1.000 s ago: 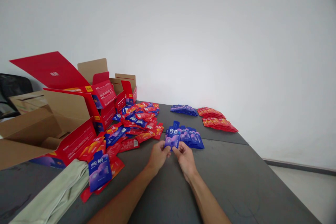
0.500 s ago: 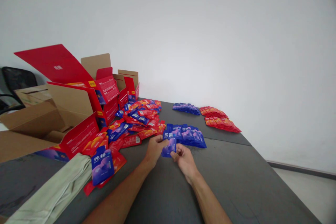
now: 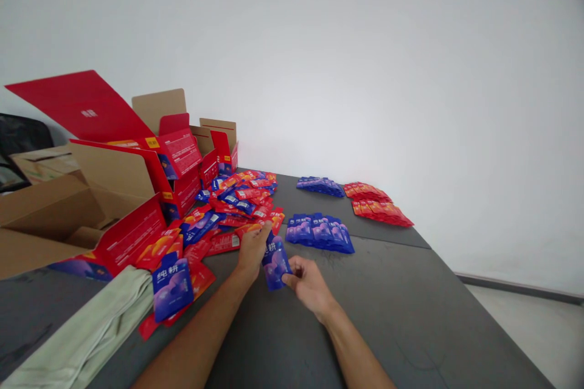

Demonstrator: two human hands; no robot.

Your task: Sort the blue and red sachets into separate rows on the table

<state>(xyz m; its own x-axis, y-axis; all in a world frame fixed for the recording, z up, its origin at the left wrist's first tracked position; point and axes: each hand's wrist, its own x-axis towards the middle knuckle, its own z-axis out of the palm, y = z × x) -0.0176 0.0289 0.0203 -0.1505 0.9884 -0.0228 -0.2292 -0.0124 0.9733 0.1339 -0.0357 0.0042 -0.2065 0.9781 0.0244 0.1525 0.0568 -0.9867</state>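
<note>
Above the dark table, a blue pouch [image 3: 275, 266] with purple round fruit and white lettering hangs between my hands, slightly tilted. My left hand [image 3: 252, 250] is closed on its upper left edge. The thumb and fingers of my right hand [image 3: 310, 287] pinch its lower right edge. Just beyond, a row of overlapping blue pouches [image 3: 319, 232] lies on the table, apart from the held one. To the left of my left hand spreads a loose heap of red and blue pouches [image 3: 228, 222]. One blue pouch [image 3: 172, 289] lies on top of the heap's near end.
Farther back lie another blue row of pouches [image 3: 320, 186] and two rows of red pouches [image 3: 381, 211]. Open red cartons [image 3: 137, 232] line the left side. A pale green cloth [image 3: 91, 331] rests at the front left. A white wall [image 3: 365, 73] stands behind the table [image 3: 387, 316].
Both hands have drawn the held pouch left and nearer, away from the near blue row. It has tilted, and more of its front now shows. The view has shifted slightly.
</note>
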